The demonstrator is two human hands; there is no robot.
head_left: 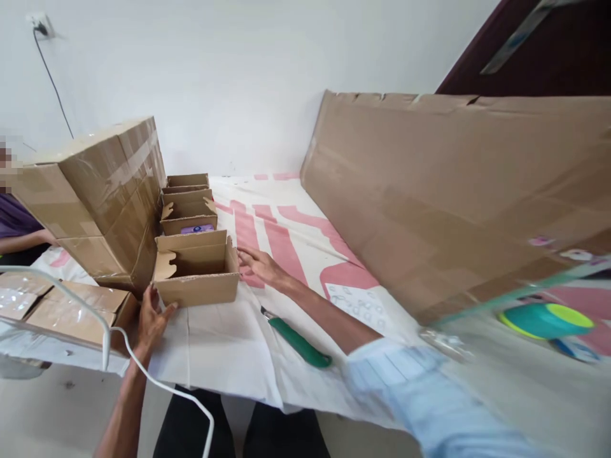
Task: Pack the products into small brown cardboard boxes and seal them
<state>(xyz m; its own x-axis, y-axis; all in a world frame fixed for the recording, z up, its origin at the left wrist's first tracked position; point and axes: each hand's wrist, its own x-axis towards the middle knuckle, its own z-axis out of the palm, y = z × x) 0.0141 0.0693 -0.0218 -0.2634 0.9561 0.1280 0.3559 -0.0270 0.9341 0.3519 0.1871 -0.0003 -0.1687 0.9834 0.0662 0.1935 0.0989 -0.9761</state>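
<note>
A small open cardboard box point(198, 286) stands on the white and pink table cover, empty inside as far as I can see. My left hand point(151, 318) grips its near left corner, fingers curled round the edge. My right hand point(260, 266) lies flat with fingers stretched out against the box's right side. Behind it stand two more small open boxes point(188, 213), one with a purple item inside.
A large taped carton point(102, 191) sits at the left. A big flat cardboard sheet point(453, 197) leans at the right. A green-handled knife point(298, 340) lies near the table edge. Another person's arm point(26, 238) shows at far left. A teal bowl point(547, 320) sits right.
</note>
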